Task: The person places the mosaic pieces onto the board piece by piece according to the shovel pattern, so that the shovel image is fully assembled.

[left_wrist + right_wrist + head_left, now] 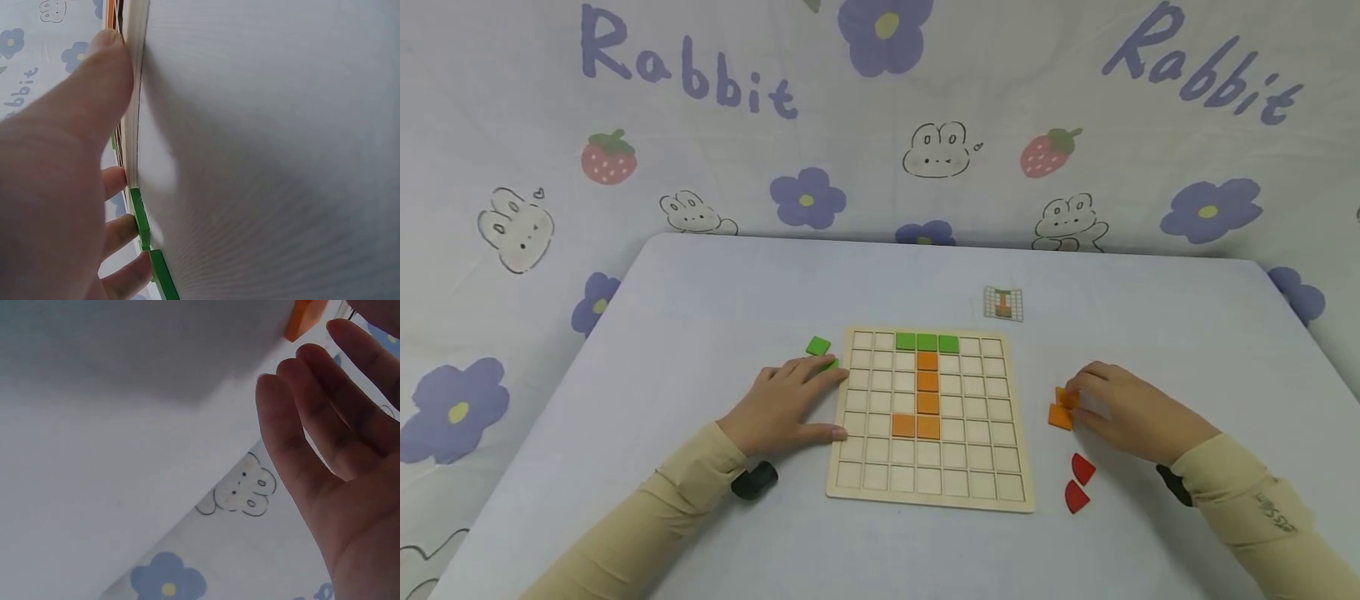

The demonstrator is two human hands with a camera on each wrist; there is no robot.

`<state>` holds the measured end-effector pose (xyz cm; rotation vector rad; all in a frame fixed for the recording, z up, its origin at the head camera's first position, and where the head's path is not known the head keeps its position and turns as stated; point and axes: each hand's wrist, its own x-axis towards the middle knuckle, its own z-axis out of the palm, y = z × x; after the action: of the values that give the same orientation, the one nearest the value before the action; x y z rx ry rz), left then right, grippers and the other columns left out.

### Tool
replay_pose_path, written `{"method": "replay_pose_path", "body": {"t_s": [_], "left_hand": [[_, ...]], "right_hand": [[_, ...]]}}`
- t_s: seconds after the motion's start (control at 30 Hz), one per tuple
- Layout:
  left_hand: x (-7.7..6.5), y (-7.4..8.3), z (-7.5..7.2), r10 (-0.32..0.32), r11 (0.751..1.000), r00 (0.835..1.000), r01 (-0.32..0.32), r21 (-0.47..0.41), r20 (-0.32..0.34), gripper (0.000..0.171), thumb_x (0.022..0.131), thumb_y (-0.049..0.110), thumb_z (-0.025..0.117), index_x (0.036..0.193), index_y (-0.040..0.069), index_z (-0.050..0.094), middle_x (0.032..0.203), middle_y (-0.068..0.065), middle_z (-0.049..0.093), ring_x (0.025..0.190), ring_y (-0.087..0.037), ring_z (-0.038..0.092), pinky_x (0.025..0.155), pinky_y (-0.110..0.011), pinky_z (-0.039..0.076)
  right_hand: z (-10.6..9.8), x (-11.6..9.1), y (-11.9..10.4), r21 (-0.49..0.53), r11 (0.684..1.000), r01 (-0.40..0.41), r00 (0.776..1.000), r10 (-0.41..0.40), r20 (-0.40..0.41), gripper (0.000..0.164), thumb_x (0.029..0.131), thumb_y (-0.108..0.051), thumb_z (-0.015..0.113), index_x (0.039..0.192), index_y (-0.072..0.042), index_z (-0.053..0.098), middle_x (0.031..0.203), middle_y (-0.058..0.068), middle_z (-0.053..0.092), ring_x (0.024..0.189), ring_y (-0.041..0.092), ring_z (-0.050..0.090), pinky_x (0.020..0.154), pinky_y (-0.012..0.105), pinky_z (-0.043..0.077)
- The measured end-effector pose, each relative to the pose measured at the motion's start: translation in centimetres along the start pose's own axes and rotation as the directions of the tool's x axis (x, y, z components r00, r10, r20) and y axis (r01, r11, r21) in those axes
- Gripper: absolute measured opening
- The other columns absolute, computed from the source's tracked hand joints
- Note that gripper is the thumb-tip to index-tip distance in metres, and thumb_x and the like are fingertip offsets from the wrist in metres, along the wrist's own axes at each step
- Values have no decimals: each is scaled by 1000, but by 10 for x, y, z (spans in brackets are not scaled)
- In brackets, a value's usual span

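Note:
My left hand (775, 408) lies with fingers spread at the left edge of a wooden grid board (929, 502). Its thumb (115, 69) touches the board's side, and its other fingertips are close by two loose green square tiles (818, 345). On the right, my right hand (1123, 412) reaches over two loose orange square tiles (1060, 417), partly covering the upper one. Its fingers (281, 431) are gently bent, with the thumb apart from them. Three green tiles (927, 342) sit in the board's top row, with several orange tiles (928, 382) below.
Two red quarter-round pieces (1077, 497) lie below the orange tiles. A small pattern card (1003, 303) lies behind the board. The white table (760, 283) ends at a printed rabbit-and-flower cloth (865, 125).

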<state>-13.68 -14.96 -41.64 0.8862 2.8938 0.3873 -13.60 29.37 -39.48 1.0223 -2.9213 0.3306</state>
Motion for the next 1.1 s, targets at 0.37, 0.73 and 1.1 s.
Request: {"method": "replay_pose_path", "body": {"t_s": [0.37,0.73,1.1], "left_hand": [[0,-4,5,-1,1000,1000,1,1,-2,77,83,67,57,144,23,42,152,-7,36,135,-31,38,94,-50,37],[0,-3,4,-14,1000,1000,14,2,16,78,83,67,56,145,23,41,153,-7,33,136,-31,37,96,-52,36],[0,-3,4,-8,1000,1000,8,6,8,77,83,67,56,145,23,41,152,-7,34,136,-31,37,96,-52,36]], "right_hand": [[5,-3,4,-32,999,33,998,-35,-55,32,71,1,80,97,-7,64,97,2,64,90,19,63,78,36,54],[9,0,7,-17,1000,2,999,-3,-50,28,73,0,79,95,-9,65,95,0,64,88,17,63,78,35,54],[7,2,4,-21,999,-39,999,39,-6,25,75,-2,78,95,-8,65,96,2,65,90,19,64,80,38,54]]}}
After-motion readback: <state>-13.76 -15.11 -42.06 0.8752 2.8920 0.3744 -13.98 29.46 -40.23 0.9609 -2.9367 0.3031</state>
